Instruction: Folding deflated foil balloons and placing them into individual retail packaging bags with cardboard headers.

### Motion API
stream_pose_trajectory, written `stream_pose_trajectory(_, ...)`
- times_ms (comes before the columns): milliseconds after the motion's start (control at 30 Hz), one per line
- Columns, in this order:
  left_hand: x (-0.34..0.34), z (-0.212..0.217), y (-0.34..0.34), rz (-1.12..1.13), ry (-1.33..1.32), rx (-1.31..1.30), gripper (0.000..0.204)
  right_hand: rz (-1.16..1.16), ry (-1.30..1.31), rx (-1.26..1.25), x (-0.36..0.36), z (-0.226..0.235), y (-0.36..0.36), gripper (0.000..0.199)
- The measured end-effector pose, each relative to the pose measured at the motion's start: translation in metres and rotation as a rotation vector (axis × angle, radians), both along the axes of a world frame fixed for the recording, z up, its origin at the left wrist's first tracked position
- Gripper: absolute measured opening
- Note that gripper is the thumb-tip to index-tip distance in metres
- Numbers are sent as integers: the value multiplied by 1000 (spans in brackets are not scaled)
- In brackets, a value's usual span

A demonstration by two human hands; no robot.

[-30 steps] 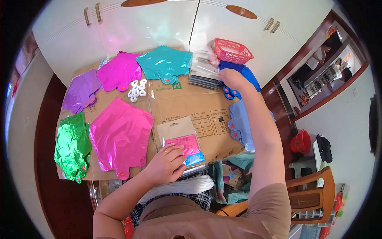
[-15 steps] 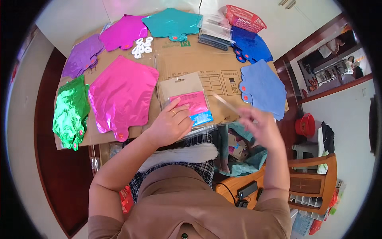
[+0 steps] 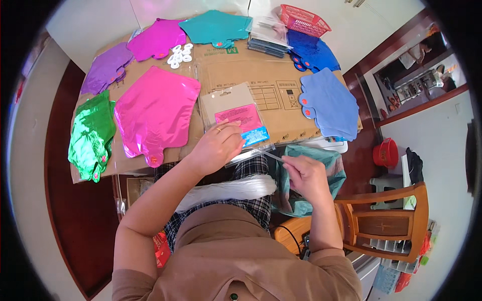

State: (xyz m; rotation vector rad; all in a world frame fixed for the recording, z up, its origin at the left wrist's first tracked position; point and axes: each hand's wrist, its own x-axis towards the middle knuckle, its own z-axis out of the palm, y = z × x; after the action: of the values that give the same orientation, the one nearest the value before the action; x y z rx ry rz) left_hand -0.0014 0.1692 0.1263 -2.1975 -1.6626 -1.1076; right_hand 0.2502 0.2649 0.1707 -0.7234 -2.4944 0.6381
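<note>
A clear plastic packet [image 3: 231, 97] lies at the near edge of the cardboard-covered table. Inside it are a beige card with a hanging slot and something pink and blue. My left hand [image 3: 218, 148] is closed on the packet's lower left, fingers pressed over its front; its thumb is hidden. My right hand [image 3: 305, 176] pinches a thin, pale, straw-like stick [image 3: 269, 154] just off the table. The stick's far end is at the packet's lower edge. Left of the packet lies a pink foil balloon [image 3: 158, 113], flat.
Flat foil balloons lie around the table: green [image 3: 90, 138], purple [image 3: 105, 67], magenta [image 3: 158, 37], teal [image 3: 216, 26], dark blue [image 3: 316, 50] and light blue [image 3: 331, 103]. White rings [image 3: 179, 55], stacked packets [image 3: 268, 37] and a red basket [image 3: 304, 20] stand at the back. White strands [image 3: 228, 192] cross my lap.
My right hand has swung down and left, bringing the stick's end to the packet's lower edge. My left hand stays on the packet. The view has shifted slightly.
</note>
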Motion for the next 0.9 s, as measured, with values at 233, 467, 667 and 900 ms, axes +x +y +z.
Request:
stream_pose_trajectory(233,1,1,0,-13,2,8,15,-158,121,221,-22,-17,-9,12)
stream_pose_trajectory(467,0,0,0,-30,33,-45,15,-152,-5,290,-72,-28,-3,9)
stream_pose_trajectory(667,-1,-3,1,4,9,-41,13,71,-10,289,-61,-16,10,29)
stream_pose_trajectory(900,-2,0,1,20,34,-44,13,314,-82,490,-71,-10,43,38)
